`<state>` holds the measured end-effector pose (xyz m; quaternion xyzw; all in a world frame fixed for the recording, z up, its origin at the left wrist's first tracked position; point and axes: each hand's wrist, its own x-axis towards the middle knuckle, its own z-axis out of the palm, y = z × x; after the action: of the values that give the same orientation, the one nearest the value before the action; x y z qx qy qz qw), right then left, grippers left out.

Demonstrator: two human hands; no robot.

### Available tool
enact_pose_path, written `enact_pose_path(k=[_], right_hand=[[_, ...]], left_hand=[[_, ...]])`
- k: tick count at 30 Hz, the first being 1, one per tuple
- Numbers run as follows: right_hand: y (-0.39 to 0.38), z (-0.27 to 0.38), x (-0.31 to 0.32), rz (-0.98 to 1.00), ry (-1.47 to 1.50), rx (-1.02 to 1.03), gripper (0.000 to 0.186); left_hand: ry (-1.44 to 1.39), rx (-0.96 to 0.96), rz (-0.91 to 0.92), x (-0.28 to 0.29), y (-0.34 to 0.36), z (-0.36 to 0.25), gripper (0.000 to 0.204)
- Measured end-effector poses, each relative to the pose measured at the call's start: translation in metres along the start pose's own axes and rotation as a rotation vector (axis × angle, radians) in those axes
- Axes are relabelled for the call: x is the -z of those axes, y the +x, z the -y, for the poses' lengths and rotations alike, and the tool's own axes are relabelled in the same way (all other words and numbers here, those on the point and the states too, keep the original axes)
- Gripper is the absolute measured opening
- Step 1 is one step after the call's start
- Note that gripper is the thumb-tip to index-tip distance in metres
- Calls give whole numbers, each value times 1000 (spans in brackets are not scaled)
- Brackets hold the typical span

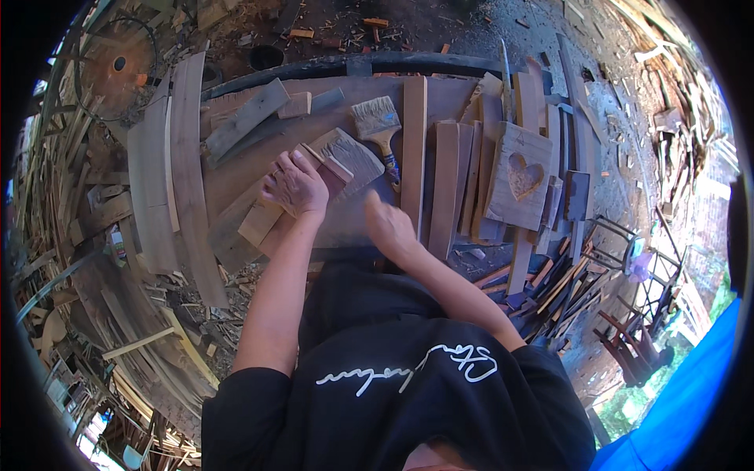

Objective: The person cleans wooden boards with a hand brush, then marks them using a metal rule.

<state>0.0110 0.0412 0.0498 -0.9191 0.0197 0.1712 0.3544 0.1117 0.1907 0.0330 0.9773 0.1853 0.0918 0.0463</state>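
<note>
My left hand [295, 184] grips a narrow reddish-brown wooden block [334, 174] with bent fingers. The block rests against a pale board with a rough, grooved face [357, 161], which lies at an angle on a wide dark board [361, 216]. Just right of centre, my right hand [389, 226] is held with curled fingers, apart from my left; whatever is inside it, if anything, is hidden. A wide paintbrush [376, 118] with pale bristles lies beyond it. More pale wood [255, 224] sits beneath and left of my left wrist.
Several planks [444, 180] lie side by side at the right, topped by a square board with a heart cutout [506, 204]. Long boards [188, 173] run along the left. Wood scraps [377, 23] litter the ground beyond. A metal-framed stand [660, 267] is at the right.
</note>
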Motion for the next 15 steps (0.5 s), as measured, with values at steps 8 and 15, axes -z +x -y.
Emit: enact_pose_path(k=[8,15], right_hand=[[20,5,-2,-57,-82,50,8],[-23,-12,7,-6,-84,-3,10]], left_hand=[[0,-11,20,1,1,-7,34],[8,21,31,7,2,-4,34]])
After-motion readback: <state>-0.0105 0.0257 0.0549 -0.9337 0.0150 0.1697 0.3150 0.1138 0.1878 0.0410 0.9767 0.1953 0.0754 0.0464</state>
